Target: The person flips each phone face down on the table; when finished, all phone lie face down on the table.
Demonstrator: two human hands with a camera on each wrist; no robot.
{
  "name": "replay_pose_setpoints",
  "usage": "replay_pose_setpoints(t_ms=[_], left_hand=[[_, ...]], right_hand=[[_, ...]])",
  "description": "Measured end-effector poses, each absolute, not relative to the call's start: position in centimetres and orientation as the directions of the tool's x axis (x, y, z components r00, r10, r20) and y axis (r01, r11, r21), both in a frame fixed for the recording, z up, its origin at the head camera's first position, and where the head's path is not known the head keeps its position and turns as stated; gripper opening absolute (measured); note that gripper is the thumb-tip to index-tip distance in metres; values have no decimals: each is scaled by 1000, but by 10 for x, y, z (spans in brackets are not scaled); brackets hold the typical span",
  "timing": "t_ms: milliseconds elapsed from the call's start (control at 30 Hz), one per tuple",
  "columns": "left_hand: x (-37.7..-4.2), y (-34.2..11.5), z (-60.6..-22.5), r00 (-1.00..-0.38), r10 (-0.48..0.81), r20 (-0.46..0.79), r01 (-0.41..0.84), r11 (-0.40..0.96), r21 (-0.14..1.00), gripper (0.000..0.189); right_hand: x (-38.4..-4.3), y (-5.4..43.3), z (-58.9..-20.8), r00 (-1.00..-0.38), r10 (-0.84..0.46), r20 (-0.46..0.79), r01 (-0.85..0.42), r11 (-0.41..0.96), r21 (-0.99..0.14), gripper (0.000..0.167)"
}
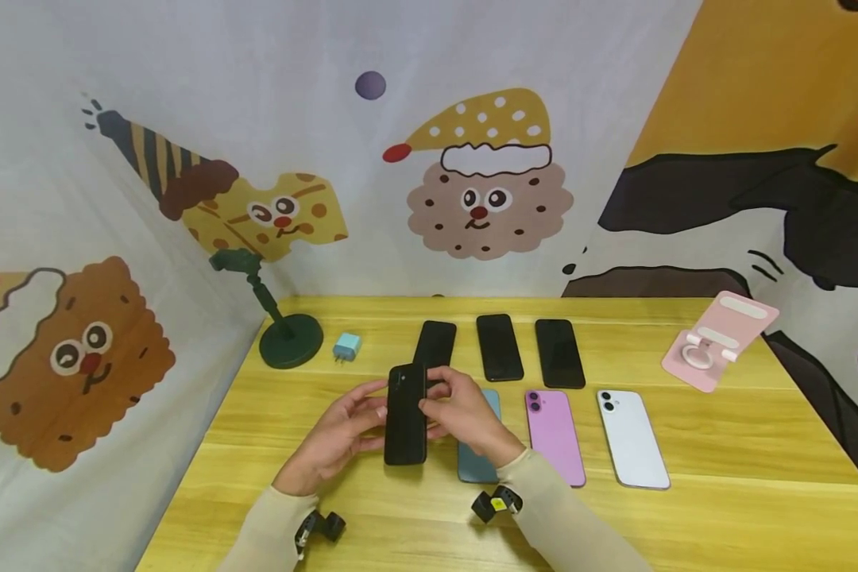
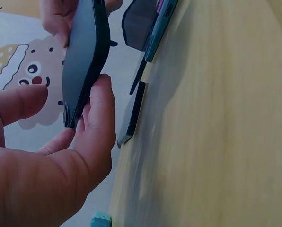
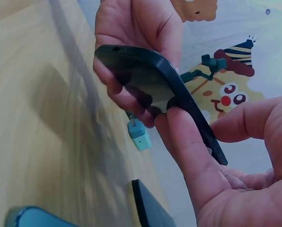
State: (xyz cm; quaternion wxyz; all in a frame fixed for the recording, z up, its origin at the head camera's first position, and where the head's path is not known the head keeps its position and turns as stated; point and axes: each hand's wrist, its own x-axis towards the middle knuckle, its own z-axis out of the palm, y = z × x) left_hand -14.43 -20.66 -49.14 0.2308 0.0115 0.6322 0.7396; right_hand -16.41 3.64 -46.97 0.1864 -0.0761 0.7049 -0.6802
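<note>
A black smartphone [image 1: 406, 421] is held above the table, its camera back toward the head view and its glossy screen side facing down. My right hand [image 1: 465, 409] pinches its right edge, with the thumb [image 3: 242, 120] on the back and fingers under the screen side. Opposite, my left hand [image 1: 339, 433] touches the phone's underside with extended fingers [image 2: 102, 101]. A gap separates the left thumb [image 2: 25, 101] from the phone in the left wrist view. Below the right hand lies a teal phone [image 1: 477, 469], partly covered; a black phone [image 1: 436, 342] lies partly hidden behind the held one.
Two more black phones [image 1: 500, 349] [image 1: 560, 353] lie at the back. A pink phone [image 1: 558, 437] and a white phone [image 1: 632, 437] lie back-up at right. Around them stand a pink folding stand [image 1: 718, 342], a dark green stand [image 1: 291, 342] and a blue charger [image 1: 346, 347].
</note>
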Motion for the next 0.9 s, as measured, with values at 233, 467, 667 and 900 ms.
replay_pose_setpoints(t_ms=[233, 467, 667, 900], left_hand=[[-146, -210, -492, -897, 329, -295, -325, -39, 945, 66], [-146, -211, -495, -895, 306, -324, -331, 29, 943, 65], [-145, -208, -493, -903, 280, -325, -309, 100, 946, 64], [-146, -207, -493, -904, 254, -345, -317, 144, 937, 59]], right_hand=[[-168, 35, -480, -920, -345, -184, 166, 83, -983, 51], [-169, 33, -492, -910, -360, -205, 183, 94, -979, 57], [-170, 33, -500, -905, -368, -213, 176, 133, -975, 52], [-171, 33, -502, -904, -357, -234, 151, 244, -958, 54]])
